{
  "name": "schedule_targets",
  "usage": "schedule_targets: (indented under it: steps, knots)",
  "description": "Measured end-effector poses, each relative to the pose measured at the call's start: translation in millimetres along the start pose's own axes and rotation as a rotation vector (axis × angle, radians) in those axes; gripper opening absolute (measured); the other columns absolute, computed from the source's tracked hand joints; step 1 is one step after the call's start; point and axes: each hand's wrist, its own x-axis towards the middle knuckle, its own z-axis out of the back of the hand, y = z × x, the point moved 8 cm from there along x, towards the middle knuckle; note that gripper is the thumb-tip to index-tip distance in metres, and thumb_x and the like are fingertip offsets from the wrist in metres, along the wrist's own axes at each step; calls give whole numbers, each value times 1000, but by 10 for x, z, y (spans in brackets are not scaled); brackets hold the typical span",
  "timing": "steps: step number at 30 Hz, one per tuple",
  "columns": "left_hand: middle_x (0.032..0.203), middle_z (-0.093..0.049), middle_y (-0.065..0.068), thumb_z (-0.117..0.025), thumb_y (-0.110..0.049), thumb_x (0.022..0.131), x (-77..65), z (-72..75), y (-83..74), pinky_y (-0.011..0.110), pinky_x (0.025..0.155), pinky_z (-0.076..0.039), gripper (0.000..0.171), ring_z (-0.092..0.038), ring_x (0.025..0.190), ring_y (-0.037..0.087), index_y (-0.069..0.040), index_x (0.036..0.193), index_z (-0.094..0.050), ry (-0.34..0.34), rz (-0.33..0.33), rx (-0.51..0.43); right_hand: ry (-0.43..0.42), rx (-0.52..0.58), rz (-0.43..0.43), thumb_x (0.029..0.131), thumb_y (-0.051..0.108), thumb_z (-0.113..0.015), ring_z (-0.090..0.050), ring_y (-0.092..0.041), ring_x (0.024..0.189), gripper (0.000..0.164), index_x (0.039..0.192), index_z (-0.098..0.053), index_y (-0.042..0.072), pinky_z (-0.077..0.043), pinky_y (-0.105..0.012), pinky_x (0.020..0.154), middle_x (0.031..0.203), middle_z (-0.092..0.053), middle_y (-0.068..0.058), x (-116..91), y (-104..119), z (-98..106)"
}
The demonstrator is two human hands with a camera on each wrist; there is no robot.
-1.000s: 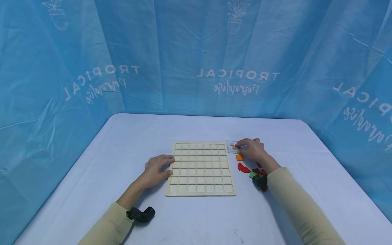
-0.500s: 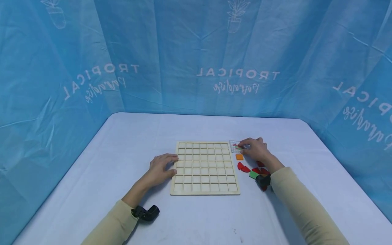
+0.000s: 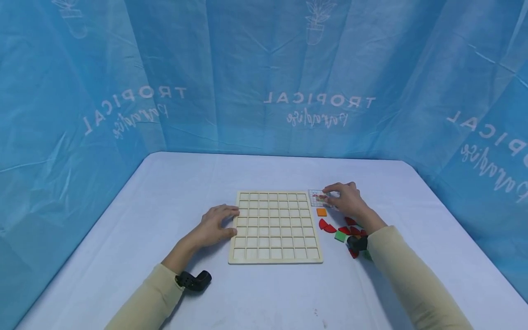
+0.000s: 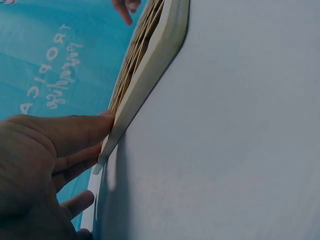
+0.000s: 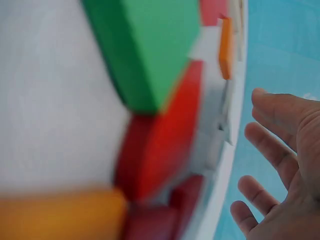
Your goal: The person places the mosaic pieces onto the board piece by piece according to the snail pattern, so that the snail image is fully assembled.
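Observation:
A pale wooden grid board (image 3: 275, 262) lies flat in the middle of the table, its square cells bare. My left hand (image 3: 212, 227) rests against its left edge. In the left wrist view the thumb touches the raised side of the board (image 4: 155, 60), and the other fingers spread loosely behind. To the right of the board's far corner lies a small printed card (image 3: 315, 198) with a coloured picture. Over its right part is my right hand (image 3: 345, 198), thumb and fingers parted. In the right wrist view this hand (image 5: 295, 145) holds nothing.
An orange square (image 3: 321, 212) lies below the card. Red rounded pieces (image 3: 329, 228), a green piece (image 3: 340, 236) and several others lie near my right wrist, partly hidden by its black camera (image 3: 356, 243). A blue printed curtain (image 3: 247, 68) surrounds the white table.
The board slid slightly right, with my left hand at its edge. The card also shifted a little right. My right fingers moved right and parted, showing more of the card's picture.

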Motion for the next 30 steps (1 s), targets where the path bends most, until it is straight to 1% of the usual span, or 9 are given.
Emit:
schedule_targets:
  steps: [3,6,10,14,17,19,24,27,30]
  knots:
    - [149,-38,9,-68,-20,85,14,4,39,63,114,-9,55,-19,143,38,-10,136,-50,13,6,-11,-29,0,37,87,29,-65,-30,-37,124,39,125,-61,21,-47,-51,88,137,-45,-15,-68,29,128]
    - [150,-38,10,-68,-20,85,20,15,45,64,113,-9,56,-19,143,39,-11,137,-49,19,-3,-20,-63,-10,81,87,27,-66,-31,-37,124,39,124,-62,18,-47,-53,91,136,-49,-15,-169,34,259]
    - [151,-36,11,-67,-19,85,21,18,26,65,112,-8,56,-18,142,40,-10,138,-48,31,-18,-33,-88,-19,99,86,25,-67,-31,-38,124,41,125,-61,15,-47,-54,91,136,-50,-17,-331,-42,376]
    - [152,-35,10,-67,-20,85,25,4,32,65,112,-8,57,-18,143,40,-11,138,-48,42,-18,-41,-95,-21,107,85,24,-69,-34,-39,122,43,126,-60,13,-51,-52,86,134,-50,-19,-484,-154,425]
    - [152,-35,10,-67,-21,85,34,-3,50,64,112,-7,56,-18,143,40,-11,137,-48,41,-17,-49,-96,-22,121,84,24,-70,-35,-38,119,43,125,-61,12,-53,-50,82,131,-51,-19,-564,-233,431]
    - [152,-35,10,-67,-21,85,40,-4,63,64,112,-7,56,-18,142,39,-12,137,-48,36,-18,-53,-92,-15,119,84,23,-70,-35,-38,118,43,124,-61,12,-52,-50,82,130,-52,-19,-601,-288,423]
    - [151,-35,11,-67,-22,85,46,-9,79,63,113,-5,56,-18,143,39,-12,137,-48,37,-20,-64,-45,-1,89,82,27,-72,-34,-36,118,43,122,-63,13,-51,-50,83,129,-53,-17,-646,-417,331]
    - [152,-35,11,-67,-21,85,43,-16,79,64,112,-4,56,-17,143,40,-11,137,-48,40,-19,-75,-13,-6,84,80,31,-74,-35,-35,117,45,120,-64,13,-53,-45,81,127,-54,-16,-654,-463,260]
    - [151,-35,11,-67,-21,85,42,-25,79,65,112,-3,56,-17,143,40,-11,137,-49,39,-20,-80,-8,-14,93,78,32,-76,-37,-35,116,46,118,-66,13,-54,-41,77,124,-55,-16,-655,-480,219]
